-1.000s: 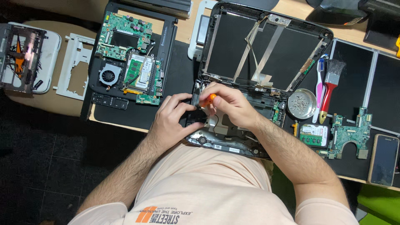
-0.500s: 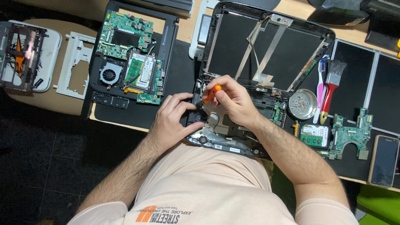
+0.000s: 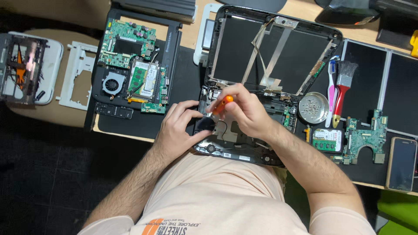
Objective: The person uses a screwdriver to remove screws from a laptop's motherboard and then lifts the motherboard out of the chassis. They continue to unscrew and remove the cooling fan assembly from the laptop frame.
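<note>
An opened black laptop shell (image 3: 244,143) lies at the table's near edge, its stripped lid (image 3: 278,52) tilted back with silver foil strips across it. My right hand (image 3: 244,109) grips a small orange-handled screwdriver (image 3: 223,103), tip pointing down-left into the shell. My left hand (image 3: 180,126) pinches a small dark part (image 3: 203,125) at the shell's left side, just below the screwdriver tip. The tip itself is hidden between my fingers.
A second black laptop base with a green board and fan (image 3: 130,74) lies to the left. A metal dish of screws (image 3: 313,108), brushes (image 3: 342,87), a memory module (image 3: 327,140), a green board (image 3: 363,137) and a phone (image 3: 401,163) sit right. White plastic frames (image 3: 76,74) rest far left.
My right hand has turned the orange screwdriver slightly and shifted a little left over the shell. My left hand stays pinched on the dark part.
</note>
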